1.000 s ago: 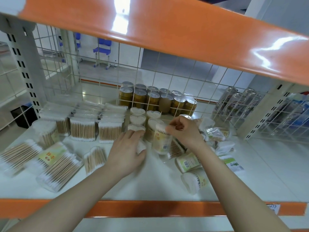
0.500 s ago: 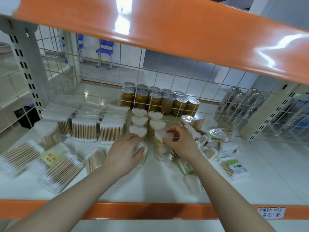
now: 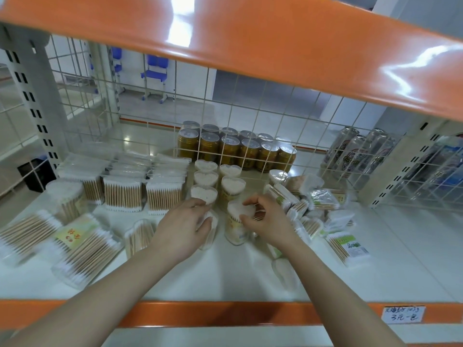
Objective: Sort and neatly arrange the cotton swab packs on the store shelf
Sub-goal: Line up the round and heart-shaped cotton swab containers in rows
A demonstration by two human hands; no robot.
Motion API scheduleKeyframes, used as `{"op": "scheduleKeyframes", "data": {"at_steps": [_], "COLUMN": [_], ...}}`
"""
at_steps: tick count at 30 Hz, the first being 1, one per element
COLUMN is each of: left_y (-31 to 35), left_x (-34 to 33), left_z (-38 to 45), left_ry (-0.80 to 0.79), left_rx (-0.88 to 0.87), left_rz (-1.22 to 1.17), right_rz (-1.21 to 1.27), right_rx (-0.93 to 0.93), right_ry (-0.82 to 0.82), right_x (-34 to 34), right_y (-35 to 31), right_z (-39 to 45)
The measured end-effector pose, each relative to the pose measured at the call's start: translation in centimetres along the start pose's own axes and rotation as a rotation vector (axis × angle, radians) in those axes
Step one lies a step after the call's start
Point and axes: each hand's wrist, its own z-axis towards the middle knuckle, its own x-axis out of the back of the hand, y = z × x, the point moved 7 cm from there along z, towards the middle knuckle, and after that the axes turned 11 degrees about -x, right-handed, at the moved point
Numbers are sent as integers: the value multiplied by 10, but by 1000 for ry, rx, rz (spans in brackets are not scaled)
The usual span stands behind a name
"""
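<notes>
1. Head view: the left hand [image 3: 184,227] is gripping a heart-shaped swab tub [image 3: 209,230]; the right hand [image 3: 265,221] is pinching the upright tub [image 3: 236,225] at centre shelf [image 3: 225,276].
2. Risk: the upright tub is standing close to the loose packs [image 3: 313,204] at right; a nudge is likely toppling it.

The left hand [image 3: 183,227] covers most of a clear swab pack [image 3: 209,234]. The right hand [image 3: 269,221] hides packs behind it. Flat swab packs [image 3: 22,236] at far left are blurred. The price tag [image 3: 402,314] writing is barely legible.
</notes>
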Motion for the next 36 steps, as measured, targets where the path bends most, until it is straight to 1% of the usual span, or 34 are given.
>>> {"op": "scheduleKeyframes", "data": {"at_steps": [4,9,14,21,26,36], "left_y": [-1,3,2,-2,-2,-3], "left_x": [0,2,-3,-5,-6,-6], "left_z": [2,9,15,13,13,15], "left_ry": [-4,-12,-73,-97,-98,-72], "left_rx": [2,-14,-21,-13,-6,-33], "left_rz": [-7,22,55,54,67,70], "right_rz": [-102,-248,-346,-315,-293,-344], "right_rx": [20,159,253,263,263,277], "right_ry": [26,16,34,111,132,173], "right_x": [4,3,-4,-10,-13,-15], "right_y": [4,-5,-9,-9,-14,-15], "right_z": [-1,-5,-8,0,5,12]}}
